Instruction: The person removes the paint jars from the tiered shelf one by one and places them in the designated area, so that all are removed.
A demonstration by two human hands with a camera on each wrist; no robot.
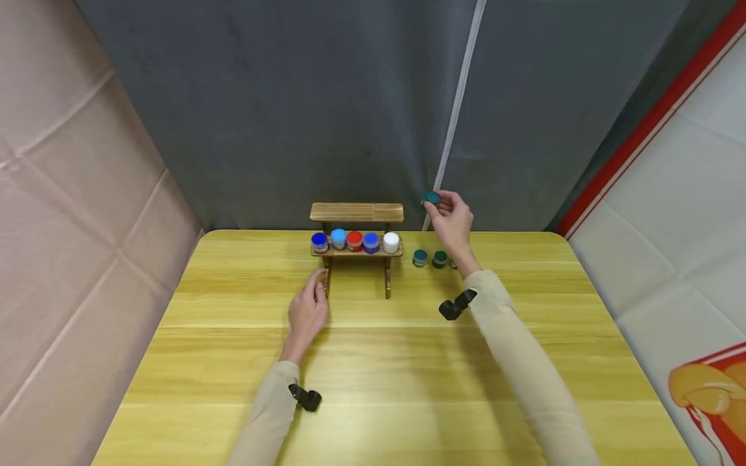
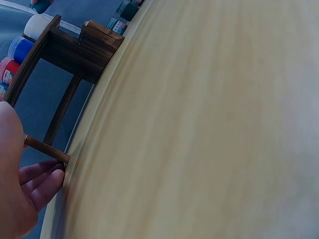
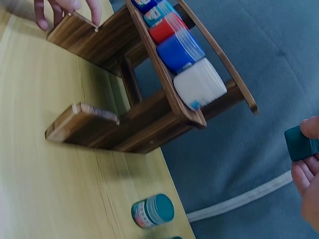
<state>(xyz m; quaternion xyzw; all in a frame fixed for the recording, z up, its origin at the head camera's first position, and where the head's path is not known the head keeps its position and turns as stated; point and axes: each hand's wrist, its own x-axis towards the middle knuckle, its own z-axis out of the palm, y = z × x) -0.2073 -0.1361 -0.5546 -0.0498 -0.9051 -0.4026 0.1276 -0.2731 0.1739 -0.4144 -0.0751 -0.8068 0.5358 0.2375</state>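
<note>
A small two-tier wooden rack (image 1: 357,211) stands at the table's back edge. Its lower shelf carries a row of paint jars: dark blue (image 1: 319,243), light blue (image 1: 339,239), red (image 1: 354,241), blue (image 1: 370,243) and white (image 1: 391,243). My left hand (image 1: 307,310) holds the rack's left foot, with fingers and thumb on either side of it (image 3: 75,35). Raised right of the upper tier, my right hand (image 1: 453,221) pinches a teal paint jar (image 3: 299,143) between thumb and fingers. The upper tier bears nothing.
On the table right of the rack stand a teal jar (image 1: 419,257) and a dark green jar (image 1: 440,259). Another jar (image 1: 454,264) is mostly hidden by my right wrist. A grey curtain (image 1: 326,116) hangs behind the wooden table (image 1: 373,375).
</note>
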